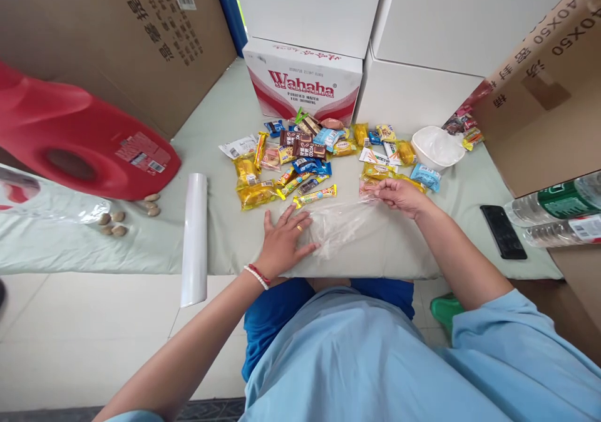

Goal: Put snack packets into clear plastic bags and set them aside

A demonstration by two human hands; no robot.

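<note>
Over pale green cloth (235, 247) before white boxes (417, 93), the left hand (284, 239) is spread, the right hand (401, 198) pinching clear plastic (337, 225)

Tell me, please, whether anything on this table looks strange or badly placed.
The white roll left of the left hand overhangs the front edge of the table, so it looks badly placed. Some small brown lumps lie loose near the red jug, perhaps spilled.
</note>
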